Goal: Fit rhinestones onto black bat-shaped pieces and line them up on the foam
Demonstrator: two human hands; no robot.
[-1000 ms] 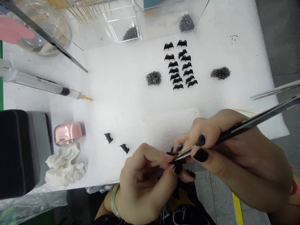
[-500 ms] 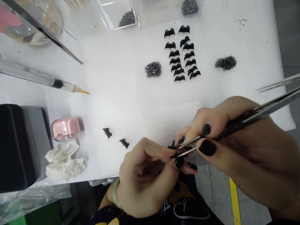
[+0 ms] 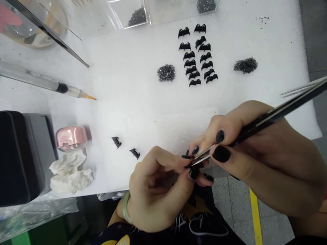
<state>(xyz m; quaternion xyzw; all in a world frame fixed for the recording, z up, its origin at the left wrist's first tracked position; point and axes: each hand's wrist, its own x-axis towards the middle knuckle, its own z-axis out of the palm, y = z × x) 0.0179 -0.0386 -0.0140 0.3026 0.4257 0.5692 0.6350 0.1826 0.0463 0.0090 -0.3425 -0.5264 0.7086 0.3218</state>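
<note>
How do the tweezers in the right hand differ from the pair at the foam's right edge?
The held tweezers are dark, gripped by the right hand, tips at the left hand. The spare pair is silvery, untouched, at the edge of the foam. Both are slim and point left.

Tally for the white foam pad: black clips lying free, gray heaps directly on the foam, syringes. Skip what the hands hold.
Black clips: 16 (14 in two rows, 2 apart at lower left)
Gray heaps: 2
Syringes: 1
Total: 19
Left out: tweezers in the right hand.
</note>
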